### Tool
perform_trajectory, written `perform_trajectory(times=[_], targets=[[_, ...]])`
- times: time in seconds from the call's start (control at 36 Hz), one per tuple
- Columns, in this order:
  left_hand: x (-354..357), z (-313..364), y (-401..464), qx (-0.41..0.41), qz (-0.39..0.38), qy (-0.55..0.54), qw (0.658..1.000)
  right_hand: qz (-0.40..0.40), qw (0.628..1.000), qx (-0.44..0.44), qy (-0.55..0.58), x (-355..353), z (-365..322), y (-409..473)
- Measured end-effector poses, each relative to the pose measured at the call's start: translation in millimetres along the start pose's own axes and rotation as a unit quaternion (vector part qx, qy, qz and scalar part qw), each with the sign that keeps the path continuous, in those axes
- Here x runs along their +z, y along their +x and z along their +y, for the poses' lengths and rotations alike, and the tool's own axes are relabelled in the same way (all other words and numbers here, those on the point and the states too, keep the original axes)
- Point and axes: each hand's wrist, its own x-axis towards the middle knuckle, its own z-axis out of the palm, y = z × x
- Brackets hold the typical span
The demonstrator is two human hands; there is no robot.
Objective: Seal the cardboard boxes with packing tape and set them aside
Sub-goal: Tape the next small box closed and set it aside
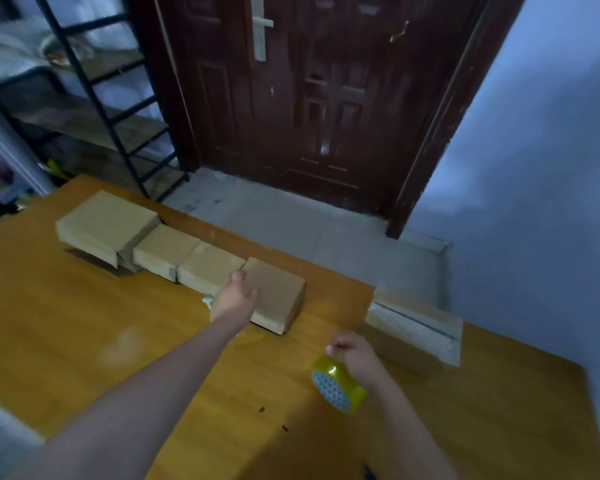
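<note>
Left hand (238,295) rests on the near-left side of a small cardboard box (277,295), fingers laid against it; whether they curl round it cannot be told. That box ends a row of boxes (184,259) along the table's (84,341) far edge. Right hand (352,353) grasps a tape roll (338,384), near right. Another box (413,336) lies far right.

dark wooden door (312,98), black metal shelf rack (94,98), orange table (84,341)
</note>
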Motion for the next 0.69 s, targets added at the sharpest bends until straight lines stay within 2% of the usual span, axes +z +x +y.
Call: perform_trajectory(times=[0.19,0.31,0.39,0.5,0.69], targets=[[-63.0,-65.5,58.5,-0.028,-0.003,0.084,0.996,-0.009,1.0,0.024,0.01,47.0,-55.7,41.6],[-83.0,-88.5,93.3,-0.026,-0.041,0.118,0.992,0.004,0.999,0.052,-0.008,63.2,-82.7,63.8],[-84.9,-97.2,110.4,-0.004,-0.071,0.13,0.989,0.016,0.996,0.066,-0.053,70.7,-97.4,74.4],[-81.7,-100.5,117.9,0.041,-0.07,0.172,0.982,0.027,0.993,0.076,-0.082,79.1,-107.0,78.9],[-72.9,-99.2,117.2,0.026,-0.083,0.106,0.991,0.068,0.99,0.101,-0.068,83.9,-107.4,73.7]])
